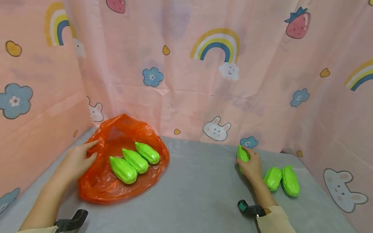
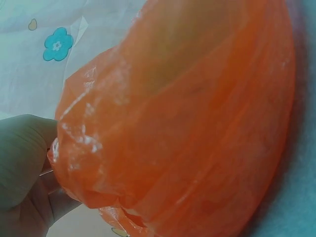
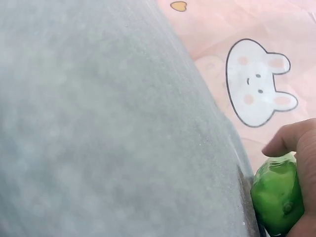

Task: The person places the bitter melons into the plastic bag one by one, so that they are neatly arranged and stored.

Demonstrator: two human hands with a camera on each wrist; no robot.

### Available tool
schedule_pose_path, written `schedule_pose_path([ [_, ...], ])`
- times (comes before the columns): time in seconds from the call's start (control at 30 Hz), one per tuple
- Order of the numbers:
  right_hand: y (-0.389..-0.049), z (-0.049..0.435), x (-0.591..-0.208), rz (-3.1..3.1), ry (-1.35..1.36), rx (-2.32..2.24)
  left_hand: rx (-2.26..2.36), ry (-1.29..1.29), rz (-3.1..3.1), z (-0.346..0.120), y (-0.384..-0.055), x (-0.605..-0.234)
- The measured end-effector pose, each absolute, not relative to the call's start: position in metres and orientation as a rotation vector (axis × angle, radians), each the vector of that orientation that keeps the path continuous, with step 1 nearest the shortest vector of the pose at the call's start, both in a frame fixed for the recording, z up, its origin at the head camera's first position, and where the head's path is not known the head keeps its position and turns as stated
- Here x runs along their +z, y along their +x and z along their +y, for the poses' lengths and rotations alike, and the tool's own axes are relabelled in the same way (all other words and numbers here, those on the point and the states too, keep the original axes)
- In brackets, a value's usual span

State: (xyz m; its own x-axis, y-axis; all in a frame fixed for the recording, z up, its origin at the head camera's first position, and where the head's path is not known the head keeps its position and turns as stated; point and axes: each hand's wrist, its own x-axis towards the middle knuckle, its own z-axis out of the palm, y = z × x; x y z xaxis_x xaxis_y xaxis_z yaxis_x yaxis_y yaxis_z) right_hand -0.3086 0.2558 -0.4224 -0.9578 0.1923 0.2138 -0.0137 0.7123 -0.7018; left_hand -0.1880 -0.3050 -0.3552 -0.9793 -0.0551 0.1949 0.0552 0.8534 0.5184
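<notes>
My left grip (image 1: pixel 76 162) pinches the left rim of an orange bag (image 1: pixel 96 191), open on the counter (image 1: pixel 198 194); three green gourds (image 1: pixel 135 161) lie side by side inside. Well to the right, toward the far edge, my right grip (image 1: pixel 252 164) pinches a fourth green gourd (image 1: pixel 242 155). Two loose gourds (image 1: pixel 290 181) lie just right of it, nearer me.

Right hand (image 3: pixel 307 163) holds shiny green object (image 3: pixel 276 197); grey tabletop (image 3: pixel 113 123), pink rabbit-print cloth (image 3: pixel 212 29).
</notes>
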Motion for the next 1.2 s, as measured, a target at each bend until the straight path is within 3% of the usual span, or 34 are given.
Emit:
schedule_pose_path([
  [0.6,-0.310,0.252,-0.434,-2.436,-0.067,1.106,-0.802,0.003,-2.835,-0.306,-0.188,-0.356],
  [1.2,-0.296,0.207,-0.391,-2.558,0.099,1.284,-0.875,0.056,-2.846,-0.310,-0.189,-0.361],
])
